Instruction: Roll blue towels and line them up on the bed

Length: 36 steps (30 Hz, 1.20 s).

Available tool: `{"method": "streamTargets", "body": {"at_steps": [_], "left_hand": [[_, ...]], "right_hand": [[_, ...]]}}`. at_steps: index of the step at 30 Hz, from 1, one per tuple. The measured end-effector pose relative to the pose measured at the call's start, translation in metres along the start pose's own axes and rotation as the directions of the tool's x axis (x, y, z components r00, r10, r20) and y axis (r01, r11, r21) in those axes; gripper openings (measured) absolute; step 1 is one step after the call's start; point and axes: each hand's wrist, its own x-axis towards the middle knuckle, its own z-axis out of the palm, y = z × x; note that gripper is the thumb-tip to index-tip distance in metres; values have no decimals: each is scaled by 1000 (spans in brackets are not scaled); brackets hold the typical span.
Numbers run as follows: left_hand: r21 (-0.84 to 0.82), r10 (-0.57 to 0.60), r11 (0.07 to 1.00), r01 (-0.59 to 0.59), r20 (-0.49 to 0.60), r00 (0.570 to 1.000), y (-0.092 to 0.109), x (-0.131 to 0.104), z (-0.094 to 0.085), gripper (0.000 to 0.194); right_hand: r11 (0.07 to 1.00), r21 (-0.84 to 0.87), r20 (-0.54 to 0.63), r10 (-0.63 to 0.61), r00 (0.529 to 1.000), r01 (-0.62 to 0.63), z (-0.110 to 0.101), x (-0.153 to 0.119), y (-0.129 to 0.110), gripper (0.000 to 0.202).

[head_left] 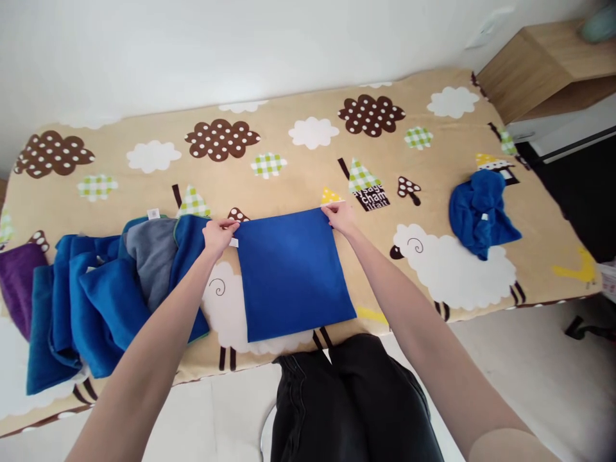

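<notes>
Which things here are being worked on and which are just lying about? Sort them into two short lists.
In hand:
blue cloth, spread flat, far corners pinched by the left hand and right hand

Lying about:
cloth pile, blue, grey and purple, at the left
crumpled blue cloth at the right
wooden shelf at the far right
patterned cover underneath it all

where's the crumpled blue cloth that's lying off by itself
In the head view the crumpled blue cloth lies on the patterned blanket at the far right, just above the printed sheep and below the wooden shelf.
</notes>
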Motion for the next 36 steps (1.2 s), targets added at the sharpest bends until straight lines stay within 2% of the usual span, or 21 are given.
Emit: {"method": "streamTargets", "body": {"at_steps": [3, 8, 11, 15, 18, 22, 24, 26, 27, 29, 31, 32, 33, 36], "left_hand": [[98, 47, 994, -47, 2, 999, 4, 5, 4, 14], [186, 131, 971, -150, 114, 985, 12, 7, 7, 9], [299, 101, 941, -158, 197, 975, 14, 12, 4, 14], [443, 91, 871, -213, 281, 955, 14, 17, 0, 15], [450, 113, 865, -221, 255, 960, 13, 20, 3, 14], [425, 130, 889, -171, 123, 984, 18, 23, 16, 17], [415, 196, 889, -193, 35, 980, 25, 15, 26, 23], [439, 329, 855, -276, -48, 943, 30, -1, 37, 32], [461, 406, 819, -340, -49, 912, 31, -11, 43, 38], [486, 535, 717, -499, 74, 842, 27, -30, 54, 47], [473, 559, 644, -601, 245, 792, 16, -40, 62, 55], [478, 537, 640, -601, 281, 795, 9, -40, 64, 59], [496, 503, 654, -571, 278, 818, 3, -38, 66, 63], [566, 385, 716, -408, 168, 908, -4, -28, 67, 72]], "right_hand": [[996, -91, -34, -21, 999, 18, 7, 8, -7, 20], [987, -137, -25, -84, 996, 80, 18, 11, -4, 20], [975, -190, 63, -108, 992, 118, 15, 16, -3, 25], [964, -247, 193, -53, 980, 101, 7, 20, -7, 15], [964, -262, 150, -15, 989, 55, 5, 23, -7, 18], [968, -249, 20, -4, 1000, 9, 8, 23, -7, 23], [960, -279, -64, -42, 997, 22, 14, 14, -11, 31], [929, -353, -125, -163, 979, 109, 23, -5, -15, 41], [899, -396, -114, -249, 962, 186, 27, -16, -16, 45], [808, -447, 24, -419, 908, 384, 35, -37, -12, 51], [729, -434, 187, -501, 845, 529, 40, -49, -3, 55], [720, -432, 222, -500, 837, 544, 40, -49, 3, 57], [731, -442, 220, -473, 853, 520, 40, -46, 8, 59], [802, -490, 117, -328, 938, 341, 37, -31, 8, 65]]}}
